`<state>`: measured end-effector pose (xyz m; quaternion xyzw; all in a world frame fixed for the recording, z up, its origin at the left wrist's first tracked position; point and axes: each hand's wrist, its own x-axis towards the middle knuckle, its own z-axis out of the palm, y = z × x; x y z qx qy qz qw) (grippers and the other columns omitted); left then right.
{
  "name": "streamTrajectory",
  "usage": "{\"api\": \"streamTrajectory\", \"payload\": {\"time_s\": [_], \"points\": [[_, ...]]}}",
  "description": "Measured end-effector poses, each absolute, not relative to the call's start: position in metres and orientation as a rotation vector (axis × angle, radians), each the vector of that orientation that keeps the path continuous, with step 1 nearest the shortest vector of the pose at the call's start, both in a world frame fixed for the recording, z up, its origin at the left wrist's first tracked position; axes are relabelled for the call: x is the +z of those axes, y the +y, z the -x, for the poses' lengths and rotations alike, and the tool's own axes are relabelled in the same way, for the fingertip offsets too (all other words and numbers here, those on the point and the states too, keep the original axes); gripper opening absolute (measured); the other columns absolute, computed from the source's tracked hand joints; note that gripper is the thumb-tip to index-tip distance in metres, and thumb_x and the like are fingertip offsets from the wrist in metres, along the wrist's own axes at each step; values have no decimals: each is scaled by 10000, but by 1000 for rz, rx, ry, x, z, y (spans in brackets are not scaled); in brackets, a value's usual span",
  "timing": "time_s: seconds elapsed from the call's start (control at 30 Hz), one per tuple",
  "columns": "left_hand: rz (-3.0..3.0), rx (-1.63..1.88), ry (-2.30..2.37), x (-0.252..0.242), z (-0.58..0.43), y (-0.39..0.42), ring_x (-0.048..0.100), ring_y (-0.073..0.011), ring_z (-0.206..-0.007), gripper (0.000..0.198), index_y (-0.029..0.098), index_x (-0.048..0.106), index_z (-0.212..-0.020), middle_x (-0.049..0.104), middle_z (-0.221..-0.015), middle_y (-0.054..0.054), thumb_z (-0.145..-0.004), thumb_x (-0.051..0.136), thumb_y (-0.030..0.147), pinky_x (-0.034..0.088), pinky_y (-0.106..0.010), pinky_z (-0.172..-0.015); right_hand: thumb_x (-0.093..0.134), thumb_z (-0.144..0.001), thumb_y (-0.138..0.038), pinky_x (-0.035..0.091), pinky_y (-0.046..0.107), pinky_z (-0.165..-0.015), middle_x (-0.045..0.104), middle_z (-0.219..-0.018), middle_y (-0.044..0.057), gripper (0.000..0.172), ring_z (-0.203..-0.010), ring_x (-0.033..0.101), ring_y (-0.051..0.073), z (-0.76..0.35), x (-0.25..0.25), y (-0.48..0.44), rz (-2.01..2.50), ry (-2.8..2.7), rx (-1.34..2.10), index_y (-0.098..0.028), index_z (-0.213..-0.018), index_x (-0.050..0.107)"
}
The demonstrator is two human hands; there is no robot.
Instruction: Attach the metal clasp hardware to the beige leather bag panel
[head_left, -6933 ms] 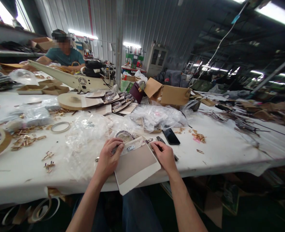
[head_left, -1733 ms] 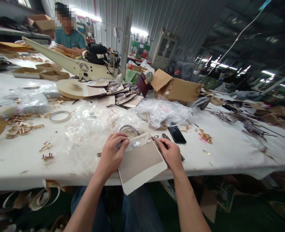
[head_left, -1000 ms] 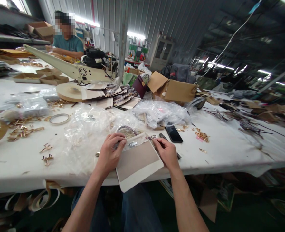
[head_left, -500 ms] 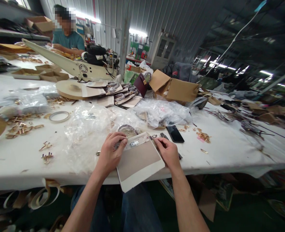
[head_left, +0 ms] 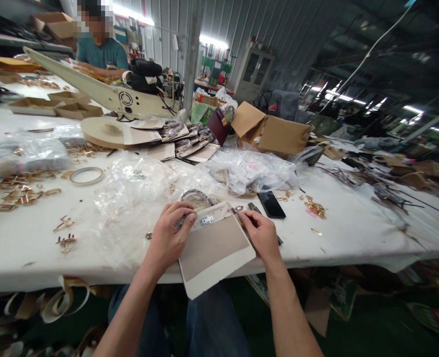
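While both hands (head_left: 174,230) (head_left: 260,233) hold the workpiece (head_left: 215,245), a red patch (head_left: 273,106) is blurred.

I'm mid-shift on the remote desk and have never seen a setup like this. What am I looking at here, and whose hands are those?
There's no machine arm: you see a person's bare left hand and right hand. Every picture comes from one camera on that person's head, looking forward and down.

Between the hands is a flat beige panel with a small metal plate near its top. The left hand holds its upper left corner. The right hand is at its right edge, by a metal fitting; exactly what it pinches is hard to tell.

On the white-covered table lie a phone, clear plastic, gold-coloured pieces and a cardboard box. Another person sits beyond.
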<state>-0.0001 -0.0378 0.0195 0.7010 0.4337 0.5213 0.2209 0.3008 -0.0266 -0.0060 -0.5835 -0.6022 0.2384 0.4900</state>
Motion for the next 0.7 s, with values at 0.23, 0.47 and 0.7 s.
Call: {"api": "streamTrajectory", "payload": {"time_s": [0.23,0.47,0.7], "points": [[-1931,1435,1207,21,-2,-37,688,-286,-1208,218,253,800,-1032,784,-1212,-73,-1145,622,309,540,-495,-1095,774,-1035,-577,614,407,-959,868,-1098,102,384,-1010,795,319,-301,-7,-26,1439,-1463,582,-218,-1084,900],[-1938,1452,1197,20,-1,-36,692,-282,-1198,215,251,801,-1026,783,-1206,-66,-1142,625,294,536,-492,-1088,771,-1031,-583,605,399,-931,868,-1076,101,390,-981,793,310,-300,-8,-25,1449,-1467,566,-217,-1076,898],[-1944,1451,1197,18,-1,-33,694,-293,-1208,248,257,803,-1011,787,-1217,-70,-1142,620,361,540,-490,-1096,747,-1025,-588,595,376,-903,868,-1077,101,403,-988,790,301,-297,-1,-26,1421,-1469,569,-211,-1054,887]]}}
